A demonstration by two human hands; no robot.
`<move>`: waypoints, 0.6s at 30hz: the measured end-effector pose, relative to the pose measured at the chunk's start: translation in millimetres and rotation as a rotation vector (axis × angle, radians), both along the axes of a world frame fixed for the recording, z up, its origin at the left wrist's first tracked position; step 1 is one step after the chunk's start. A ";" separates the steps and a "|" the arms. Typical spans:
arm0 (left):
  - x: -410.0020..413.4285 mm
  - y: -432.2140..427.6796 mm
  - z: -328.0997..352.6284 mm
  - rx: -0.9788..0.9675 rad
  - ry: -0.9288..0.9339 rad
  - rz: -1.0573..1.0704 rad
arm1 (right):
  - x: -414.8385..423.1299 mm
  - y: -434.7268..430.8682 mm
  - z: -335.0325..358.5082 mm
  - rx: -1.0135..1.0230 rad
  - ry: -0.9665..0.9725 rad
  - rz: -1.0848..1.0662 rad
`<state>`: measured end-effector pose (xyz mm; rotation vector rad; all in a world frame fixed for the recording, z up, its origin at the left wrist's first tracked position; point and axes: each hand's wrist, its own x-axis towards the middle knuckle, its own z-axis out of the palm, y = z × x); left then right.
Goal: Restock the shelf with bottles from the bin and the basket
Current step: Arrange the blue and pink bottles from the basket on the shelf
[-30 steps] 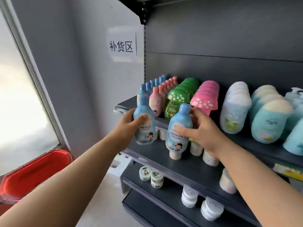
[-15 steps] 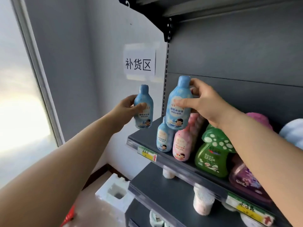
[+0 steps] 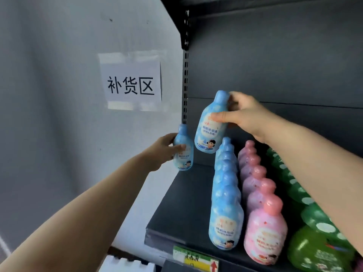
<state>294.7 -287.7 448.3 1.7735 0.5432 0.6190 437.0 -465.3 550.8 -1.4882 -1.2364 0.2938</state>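
My right hand (image 3: 243, 116) grips a light blue bottle (image 3: 211, 126) by its neck and shoulder, tilted in the air above the back of a row of blue bottles (image 3: 225, 195) on the dark shelf (image 3: 176, 211). My left hand (image 3: 163, 151) holds a second, smaller-looking blue bottle (image 3: 183, 152) upright at the shelf's far left rear corner, just above the bare strip of shelf left of the blue row. Neither the bin nor the basket shows.
A row of pink bottles (image 3: 259, 205) and green mushroom-shaped bottles (image 3: 314, 228) stand right of the blue row. A paper sign (image 3: 130, 85) hangs on the grey wall to the left. A slotted upright (image 3: 185, 75) marks the shelf's left edge; a white foam piece (image 3: 125, 265) lies below.
Both hands have risen with their bottles from below the shelf to above it. The view has moved closer and higher, so the shelf top and its rows now show from above.
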 end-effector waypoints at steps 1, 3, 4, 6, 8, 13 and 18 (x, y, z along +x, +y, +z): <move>10.8 13.0 -5.7 -0.004 0.014 -0.031 | 3.3 7.9 -1.8 -0.027 -0.018 -0.016; 29.8 30.3 -17.5 -0.007 0.030 -0.071 | 9.0 19.0 -5.6 -0.091 -0.063 -0.043; 40.2 37.7 -23.7 -0.015 0.033 -0.097 | 12.8 25.5 -8.7 -0.127 -0.084 -0.069; 58.6 48.4 -34.7 -0.024 0.037 -0.144 | 18.5 36.4 -14.6 -0.197 -0.125 -0.115; 73.6 54.6 -44.4 -0.021 0.026 -0.184 | 23.2 45.2 -21.4 -0.270 -0.184 -0.149; 97.3 64.4 -62.5 0.066 -0.012 -0.263 | 28.6 59.9 -34.8 -0.456 -0.332 -0.219; 100.4 72.8 -78.3 0.265 0.023 -0.223 | 26.8 71.8 -43.2 -0.609 -0.462 -0.261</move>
